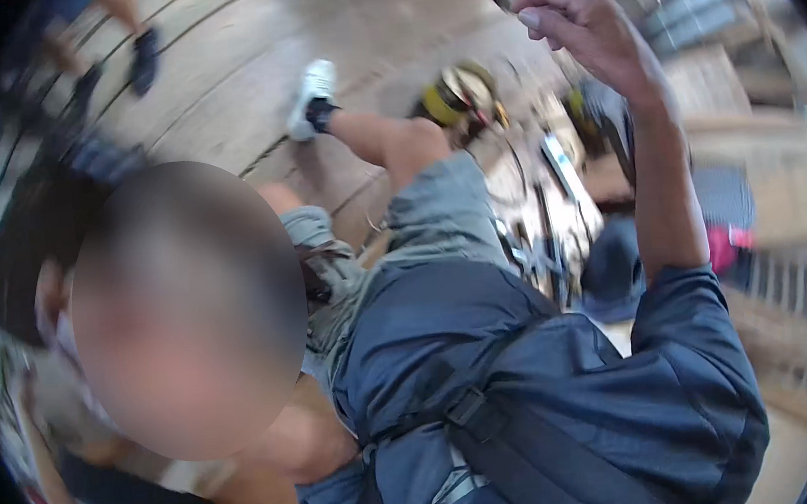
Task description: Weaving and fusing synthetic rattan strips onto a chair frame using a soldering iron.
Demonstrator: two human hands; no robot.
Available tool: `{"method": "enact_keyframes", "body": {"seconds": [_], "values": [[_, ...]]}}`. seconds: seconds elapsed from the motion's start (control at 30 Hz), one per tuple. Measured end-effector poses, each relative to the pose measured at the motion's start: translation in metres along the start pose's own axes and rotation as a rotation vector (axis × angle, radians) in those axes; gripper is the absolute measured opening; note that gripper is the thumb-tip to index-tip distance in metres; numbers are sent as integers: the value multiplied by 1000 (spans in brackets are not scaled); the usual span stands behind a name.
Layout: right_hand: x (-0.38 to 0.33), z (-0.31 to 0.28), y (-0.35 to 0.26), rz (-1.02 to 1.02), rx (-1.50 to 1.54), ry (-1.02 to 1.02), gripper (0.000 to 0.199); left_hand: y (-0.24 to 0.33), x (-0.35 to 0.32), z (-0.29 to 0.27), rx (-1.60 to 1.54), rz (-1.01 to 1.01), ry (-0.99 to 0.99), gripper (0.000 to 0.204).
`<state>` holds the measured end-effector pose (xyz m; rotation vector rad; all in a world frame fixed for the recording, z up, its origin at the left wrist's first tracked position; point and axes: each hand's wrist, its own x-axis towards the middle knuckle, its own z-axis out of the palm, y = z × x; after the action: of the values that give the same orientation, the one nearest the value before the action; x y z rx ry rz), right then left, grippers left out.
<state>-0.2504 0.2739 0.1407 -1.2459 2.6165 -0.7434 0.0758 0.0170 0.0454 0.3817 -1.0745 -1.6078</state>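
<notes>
Bag or bucket [446, 107], I cannot tell which, black and yellow, sits on the floor [224, 99], down and to the left of my right hand [581, 26]. The hand is up in the air and touches nothing that I can see. Its fingers are loosely bent, with a narrow gap by the thumb, and I see nothing held. My left hand is out of sight, so I cannot tell how it is. Below the right hand is a pale blue bar [562, 167], with thin, blurry bits beside it. Lower down is a dark blue round thing [611, 271], maybe a cap. Well to the left of the hand is my white shoe [313, 95], and further left are a person's dark shoes [144, 61]. Low and far left, another person's head [186, 312] is near me and could get bumped. To do well here, I think I should go slowly, look before lowering the hand, and not swing my arm sideways.
</notes>
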Motion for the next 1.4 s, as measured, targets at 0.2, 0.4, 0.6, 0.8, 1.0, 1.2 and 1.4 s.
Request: {"method": "enact_keyframes", "body": {"seconds": [0.2,0.4,0.6,0.8,1.0,1.2,1.4], "values": [[-217,59,222,726,-101,59,30,20,5,-7,82,-112,-134,23],[-330,181,239,1029,3,63,28,20,19,-16,128,-147,-86,24],[-321,197,241,1031,3,328,30,22,25,-29,-57,-244,-234,25],[-261,252,213,760,-291,-253,19,20,11,-33,-69,-290,-179,28],[-295,266,227,674,-58,112,33,-11,-30,3,-100,-183,-39,16],[-186,153,167,499,104,431,34,-12,-40,29,-139,-90,227,13],[5,4,-65,-257,-159,-82,30,-21,-34,39,-243,-204,120,15]]}}
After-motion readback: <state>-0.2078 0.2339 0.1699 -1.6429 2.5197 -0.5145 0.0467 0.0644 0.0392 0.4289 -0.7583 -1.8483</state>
